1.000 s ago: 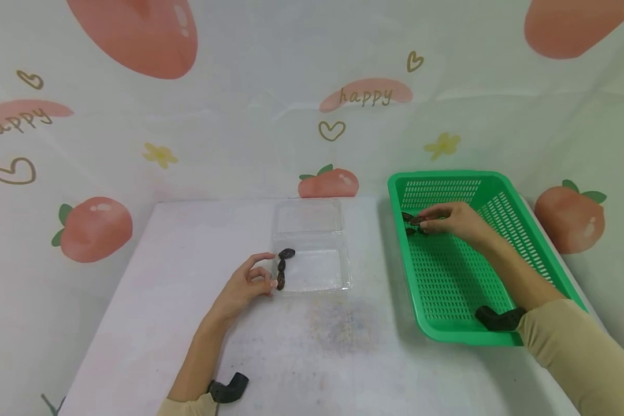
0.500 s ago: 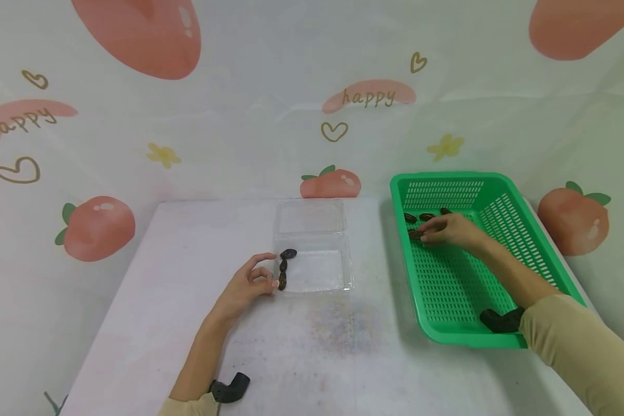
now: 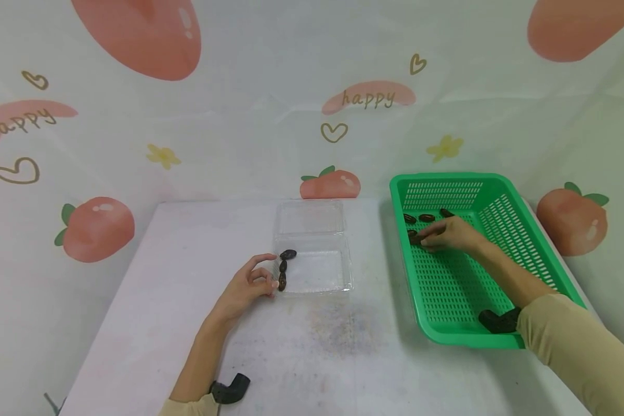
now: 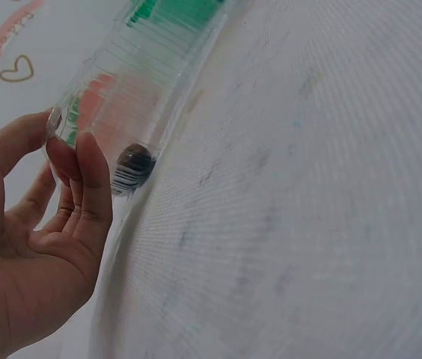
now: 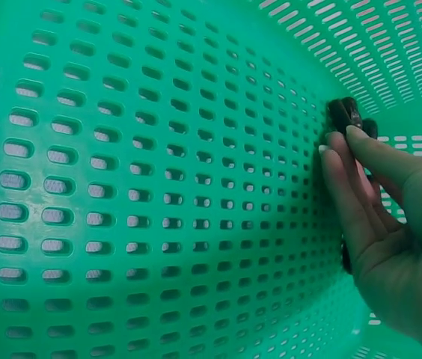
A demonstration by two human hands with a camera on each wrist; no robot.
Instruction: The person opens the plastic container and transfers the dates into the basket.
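My left hand (image 3: pixel 247 286) pinches the left rim of a clear plastic clamshell box (image 3: pixel 319 271); in the left wrist view its thumb and fingertips meet at that rim. Three dark brown dates (image 3: pixel 289 254) sit along the box's left side. Inside the green basket (image 3: pixel 421 315), my right hand (image 3: pixel 452 234) reaches to the left wall and pinches a date (image 3: pixel 416 240) between thumb and fingers. Another date overlaps it there. Farther back in the basket lie more dates (image 3: pixel 427 218). In the right wrist view the fingertips partly cover the dark dates (image 5: pixel 338 114).
The box's lid (image 3: pixel 310 216) lies folded back behind it. The basket stands on the right of the white table (image 3: pixel 343 370), its wall rising around my right hand. A printed cloth (image 3: pixel 249 86) hangs behind the table. Black wrist mounts (image 3: pixel 230 389) are on both forearms.
My right hand has moved nearer within the basket, from the back dates to those by the left wall, uncovering dates behind it. The left hand stays at the box's rim.
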